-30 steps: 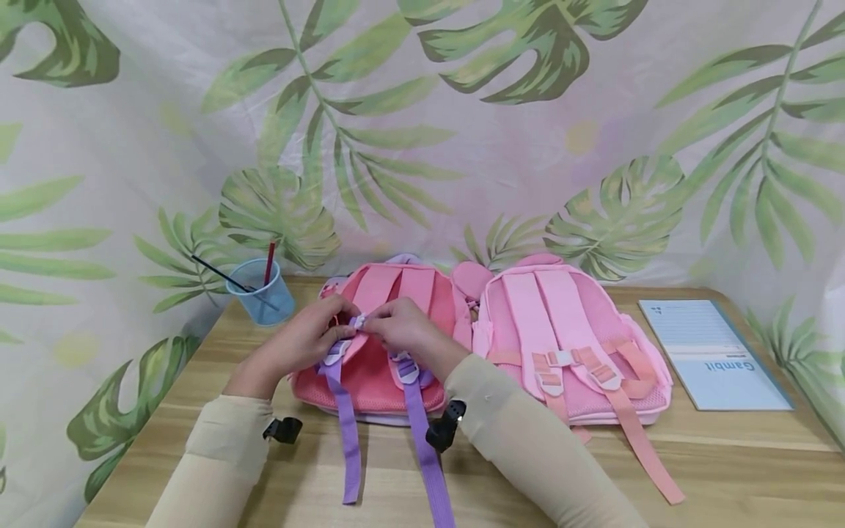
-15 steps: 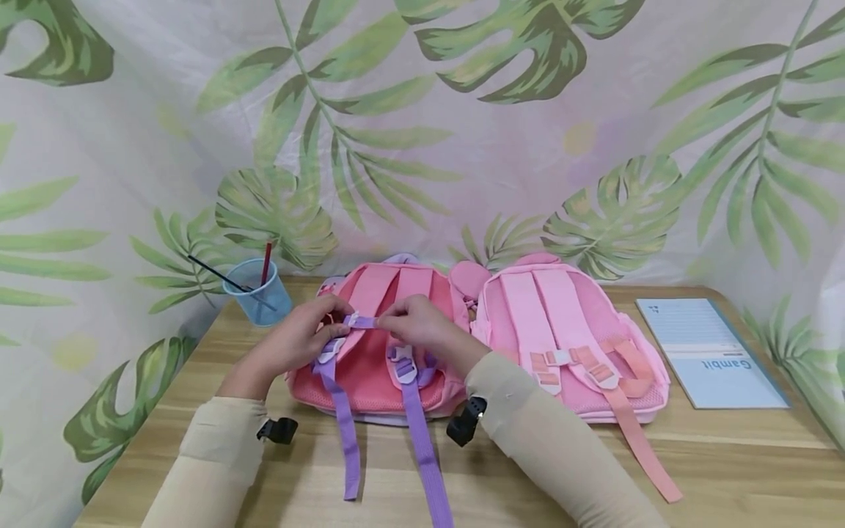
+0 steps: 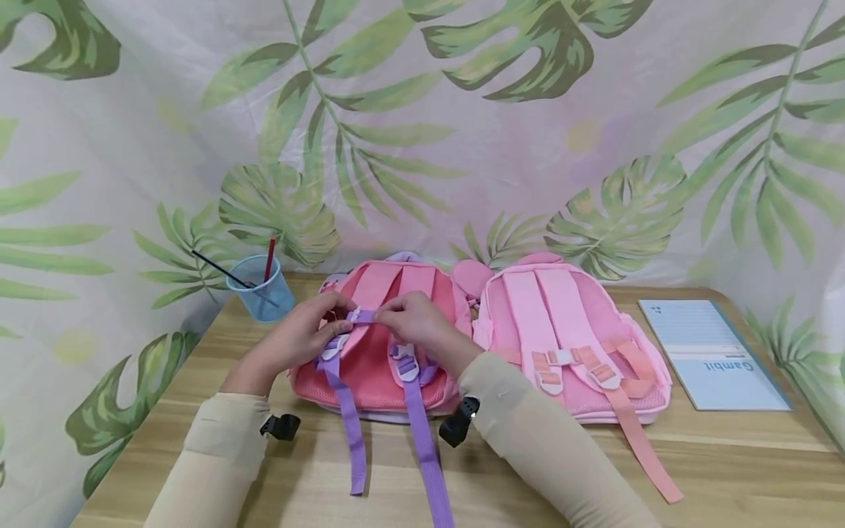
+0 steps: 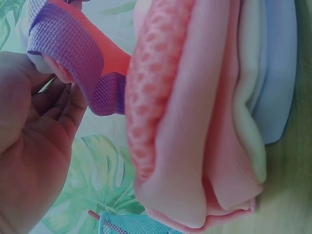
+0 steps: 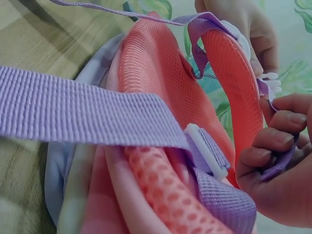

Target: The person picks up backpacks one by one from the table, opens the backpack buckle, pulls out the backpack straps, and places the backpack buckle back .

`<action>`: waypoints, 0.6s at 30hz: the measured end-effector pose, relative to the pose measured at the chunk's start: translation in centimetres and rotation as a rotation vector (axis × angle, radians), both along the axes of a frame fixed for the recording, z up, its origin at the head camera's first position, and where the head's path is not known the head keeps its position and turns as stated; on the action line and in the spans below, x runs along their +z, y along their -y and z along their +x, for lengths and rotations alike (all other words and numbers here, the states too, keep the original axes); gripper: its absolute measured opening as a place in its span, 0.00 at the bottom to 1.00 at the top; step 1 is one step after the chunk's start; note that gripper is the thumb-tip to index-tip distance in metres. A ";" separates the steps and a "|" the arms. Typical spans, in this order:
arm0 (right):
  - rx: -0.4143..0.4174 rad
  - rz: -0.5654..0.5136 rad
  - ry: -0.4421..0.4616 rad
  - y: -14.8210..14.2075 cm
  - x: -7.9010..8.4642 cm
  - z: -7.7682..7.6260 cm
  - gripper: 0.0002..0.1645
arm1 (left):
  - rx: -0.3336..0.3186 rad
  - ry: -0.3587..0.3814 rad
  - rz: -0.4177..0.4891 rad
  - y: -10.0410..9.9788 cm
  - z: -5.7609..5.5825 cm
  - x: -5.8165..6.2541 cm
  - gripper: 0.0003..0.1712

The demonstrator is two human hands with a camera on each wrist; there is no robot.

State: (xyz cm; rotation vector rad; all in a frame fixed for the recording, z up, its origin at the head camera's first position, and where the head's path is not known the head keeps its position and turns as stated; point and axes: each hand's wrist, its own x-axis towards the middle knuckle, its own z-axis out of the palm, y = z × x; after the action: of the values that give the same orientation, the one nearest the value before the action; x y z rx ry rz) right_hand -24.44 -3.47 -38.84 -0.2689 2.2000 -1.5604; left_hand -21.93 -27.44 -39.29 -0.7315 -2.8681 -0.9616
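A coral backpack (image 3: 370, 385) lies with its back panel and shoulder straps up. My left hand (image 3: 305, 330) pinches a small white buckle (image 3: 355, 315) by the left shoulder strap. From that buckle a short purple strap (image 3: 366, 317) runs across to my right hand (image 3: 422, 326), which pinches it between thumb and fingers. In the right wrist view the white prongs (image 5: 270, 82) show past the left fingertips, and purple webbing (image 5: 279, 163) passes under the right fingers. Two long purple strap tails (image 3: 422, 447) hang toward the table's front. In the left wrist view, the left fingertips are partly hidden behind purple webbing (image 4: 68, 48).
A light pink backpack (image 3: 594, 315) with its chest buckle (image 3: 560, 357) joined lies touching on the right. Beyond it is a blue notebook (image 3: 716, 367). A blue mesh cup (image 3: 271, 301) with pencils stands at the back left of the wooden table (image 3: 739, 455).
My right hand has drawn away rightward from the left one, so more purple strap shows between them. The left hand keeps its pinch at the buckle.
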 end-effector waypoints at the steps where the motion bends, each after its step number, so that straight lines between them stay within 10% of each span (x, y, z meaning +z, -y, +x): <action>1: -0.004 0.024 -0.012 0.1 0.1 0.1 0.13 | 0.000 0.002 0.000 0.0 0.0 0.0 0.14; 18: -0.051 0.084 -0.090 2.2 -0.2 0.4 0.11 | 0.010 0.011 -0.005 -0.1 0.2 -0.2 0.14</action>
State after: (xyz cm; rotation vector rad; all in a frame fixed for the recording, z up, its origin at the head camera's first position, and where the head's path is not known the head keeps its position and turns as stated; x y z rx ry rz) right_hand -24.08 -5.67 -39.05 -0.2645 2.3527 -1.5048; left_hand -21.75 -27.34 -39.52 -0.7141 -2.8820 -0.9607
